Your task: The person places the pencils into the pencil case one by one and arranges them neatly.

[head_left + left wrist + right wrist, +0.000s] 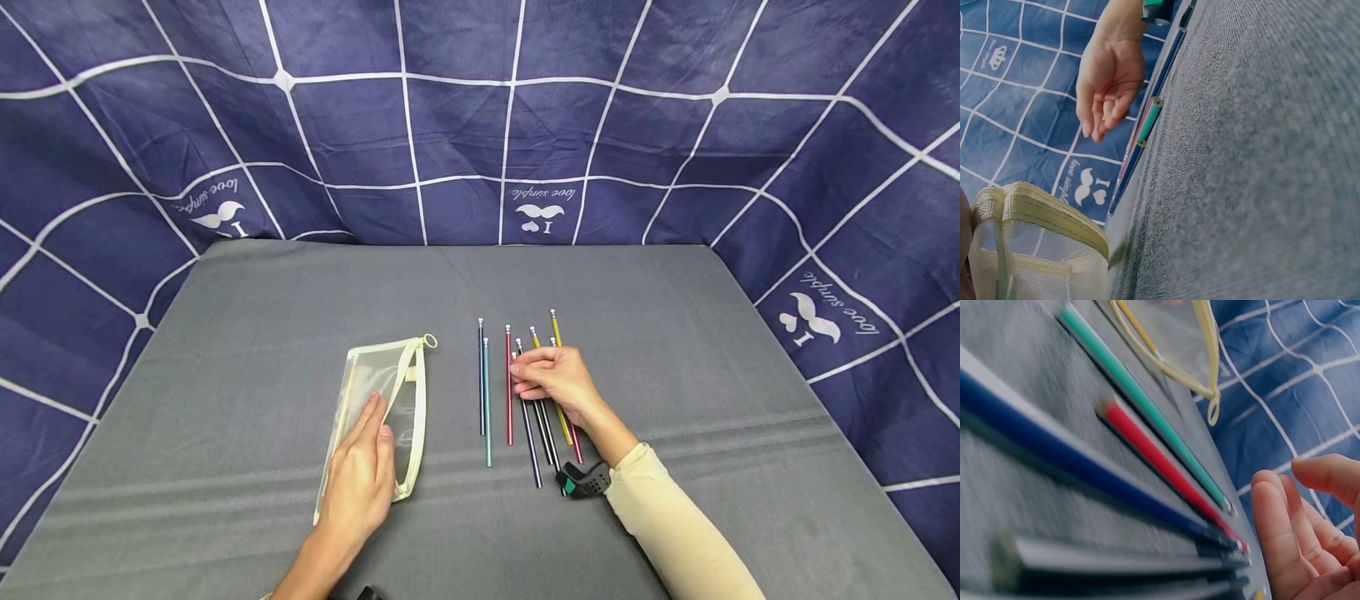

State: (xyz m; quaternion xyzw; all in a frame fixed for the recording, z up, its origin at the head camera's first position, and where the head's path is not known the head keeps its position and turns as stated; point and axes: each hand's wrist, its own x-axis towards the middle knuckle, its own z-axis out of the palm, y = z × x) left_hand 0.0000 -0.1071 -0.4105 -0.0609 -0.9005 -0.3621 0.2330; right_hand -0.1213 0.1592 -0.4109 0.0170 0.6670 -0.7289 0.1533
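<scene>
We see the left hand [363, 471] lying on a clear zippered pouch [419, 421] with cream trim, its fingers straight across the plastic and closed on nothing. The pouch rests on the grey table cover [637, 300], at about nine o'clock from the right hand [558, 385]; its mouth gapes along the three o'clock side, and the zip's pull ring [430, 341] sits at its one o'clock corner. We find the right hand above the pencils, fingers loosely bent with the thumb apart, gripping nothing in the right wrist view. Between the hands, towards nine o'clock from the right one, lie a dark blue pencil [482, 383], a teal pencil [488, 408] and, nearest its fingertips, a red pencil [509, 408]. Under the hand and out towards six o'clock we make out a navy pencil [532, 446], black pencils [543, 430], a yellow pencil [564, 427] and a second red one [577, 448], all partly covered. A black wrist device [592, 481] sits at five o'clock from that hand, and navy grid-patterned fabric [465, 125] hangs at twelve o'clock beyond the table.
</scene>
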